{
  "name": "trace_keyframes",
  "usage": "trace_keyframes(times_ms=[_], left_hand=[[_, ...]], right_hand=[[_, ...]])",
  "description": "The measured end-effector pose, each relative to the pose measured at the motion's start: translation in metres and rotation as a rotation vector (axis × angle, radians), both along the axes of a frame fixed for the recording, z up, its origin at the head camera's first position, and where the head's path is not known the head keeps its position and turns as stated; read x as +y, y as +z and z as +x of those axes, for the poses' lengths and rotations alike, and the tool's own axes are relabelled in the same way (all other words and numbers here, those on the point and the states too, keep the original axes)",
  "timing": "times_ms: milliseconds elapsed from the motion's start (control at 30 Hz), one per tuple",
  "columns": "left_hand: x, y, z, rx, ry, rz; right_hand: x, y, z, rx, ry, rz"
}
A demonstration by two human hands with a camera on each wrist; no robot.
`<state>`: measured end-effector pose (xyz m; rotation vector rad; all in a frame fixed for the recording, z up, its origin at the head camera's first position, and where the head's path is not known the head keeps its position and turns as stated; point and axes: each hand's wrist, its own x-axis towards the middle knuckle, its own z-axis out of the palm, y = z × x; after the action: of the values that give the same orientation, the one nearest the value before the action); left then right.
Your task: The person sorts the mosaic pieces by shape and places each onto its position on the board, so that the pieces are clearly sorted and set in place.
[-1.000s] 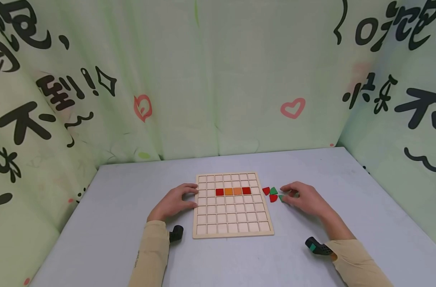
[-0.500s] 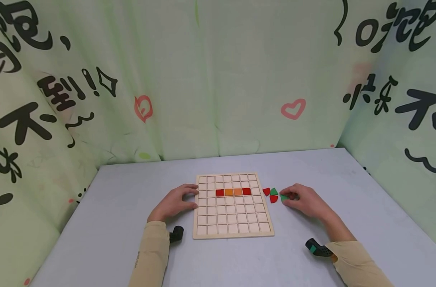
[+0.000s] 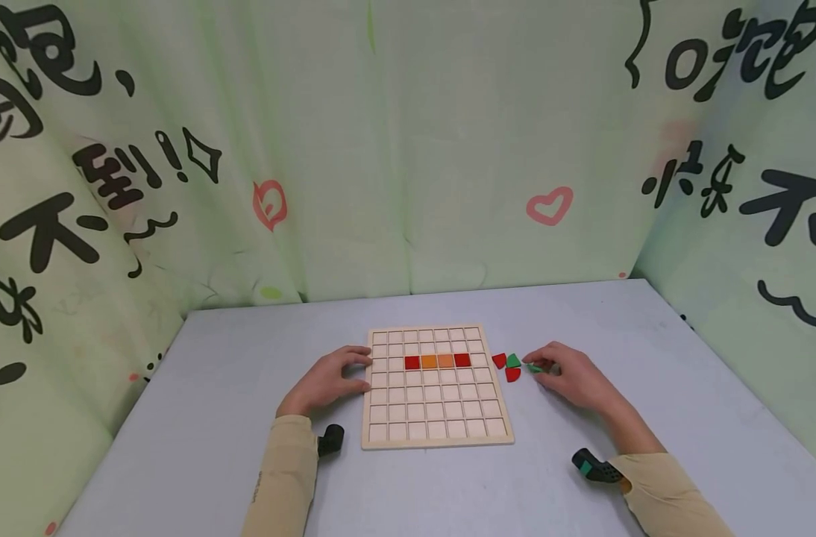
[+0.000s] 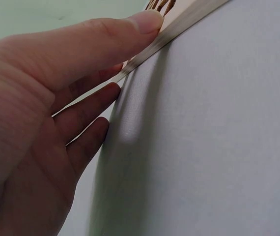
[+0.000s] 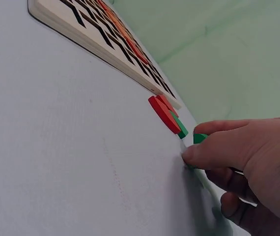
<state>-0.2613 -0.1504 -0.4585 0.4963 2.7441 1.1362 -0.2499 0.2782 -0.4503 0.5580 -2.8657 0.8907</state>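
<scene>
My left hand [image 3: 322, 382] rests at the left edge of a wooden grid board [image 3: 426, 412], thumb and fingertips touching its rim. In the left wrist view the fingers look fairly straight. To the right of the board, my right hand [image 3: 572, 375] pinches a small green piece [image 5: 199, 138] between thumb and forefinger, low over the table. The fingers cover part of that piece. Close by lie a red piece [image 3: 499, 361], another green piece [image 3: 513, 361] and a second red piece [image 3: 512, 375], each with a rounded or slanted outline.
One row of the board holds a red square [image 3: 412, 362], two orange squares [image 3: 437, 362] and another red square [image 3: 462, 360]. The board stands on a pale table [image 3: 247, 328]. Printed green curtains [image 3: 462, 149] hang behind it and at both sides.
The right hand's fingers have closed on the green piece, which has tilted and shifted slightly right, away from the other loose pieces. The left hand stays at the board's edge.
</scene>
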Motion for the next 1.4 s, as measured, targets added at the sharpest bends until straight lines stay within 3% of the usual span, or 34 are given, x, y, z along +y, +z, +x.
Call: trace_keyframes(times_ms=[333,767,1100,1400], left_hand=[[-0.001,-0.002,0.002,-0.006,0.0,0.007],[-0.001,-0.002,0.002,-0.007,0.007,0.003],[-0.001,-0.001,0.001,-0.011,-0.003,0.006],[-0.001,0.002,0.001,0.0,-0.021,0.021]], right_hand=[[0.006,0.004,0.002,-0.111,0.051,0.038],[0.008,0.003,0.001,-0.095,0.063,0.052],[-0.003,0.006,0.0,-0.061,-0.049,-0.049],[-0.029,0.008,-0.001,-0.085,-0.018,-0.114]])
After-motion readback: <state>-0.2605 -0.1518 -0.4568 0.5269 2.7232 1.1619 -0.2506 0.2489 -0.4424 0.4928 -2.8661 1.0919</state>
